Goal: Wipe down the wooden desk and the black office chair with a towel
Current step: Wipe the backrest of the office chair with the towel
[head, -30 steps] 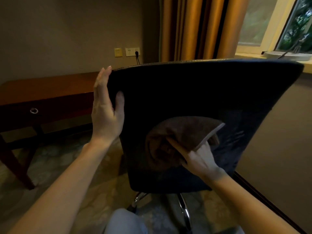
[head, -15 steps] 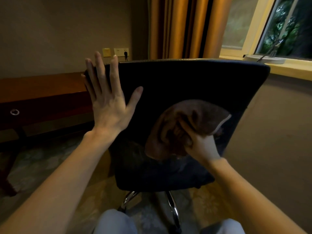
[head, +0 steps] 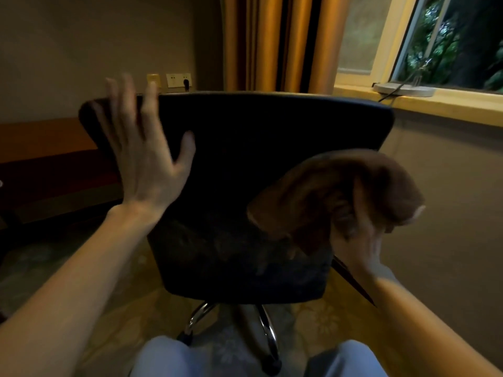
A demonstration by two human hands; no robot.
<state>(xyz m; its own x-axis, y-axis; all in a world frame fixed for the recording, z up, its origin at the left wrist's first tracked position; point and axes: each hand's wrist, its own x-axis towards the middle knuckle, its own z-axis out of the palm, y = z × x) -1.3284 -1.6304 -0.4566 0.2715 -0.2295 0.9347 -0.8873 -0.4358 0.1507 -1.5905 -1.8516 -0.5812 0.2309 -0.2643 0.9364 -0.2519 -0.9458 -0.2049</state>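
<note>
Wearer's body: left hand (head: 147,164) and right hand (head: 356,243) on bare forearms (head: 81,281) (both hands blurred); pale blue-grey trousers (head: 163,359) below.

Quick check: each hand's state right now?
Left hand: open, fingers spread at the back of the black office chair.
Right hand: grips the brown towel.

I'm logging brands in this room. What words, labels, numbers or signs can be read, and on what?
None can be read.
The chair, towel and desk show no print.
The wall sockets and yellow plate beside them are too small and blurred to show any marking.
</note>
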